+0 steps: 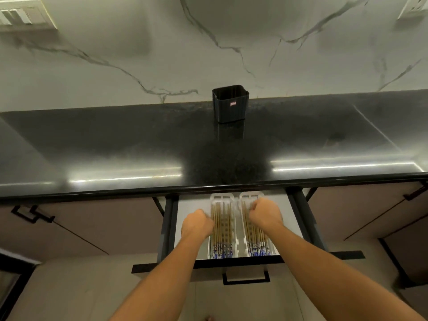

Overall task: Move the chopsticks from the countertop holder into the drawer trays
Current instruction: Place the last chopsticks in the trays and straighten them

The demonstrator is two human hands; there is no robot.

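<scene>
A white marble-veined wall (139,54) rises behind a glossy black worktop (115,144), where a dark ribbed holder (230,104) stands upright near the wall; its inside is dark and hard to make out. Below the worktop edge a drawer (291,218) is pulled open, its far end hidden under the worktop. Two white slotted trays sit side by side in it. The left tray (232,224) and the right tray (242,230) each hold chopsticks (222,230) laid lengthwise, blue-patterned ends nearest the person. The left hand (196,222) is curled loosely at the left tray's outer edge; the right hand (265,213) is curled over the right tray's chopsticks. Whether either grips anything cannot be told, as the fingers are hidden.
</scene>
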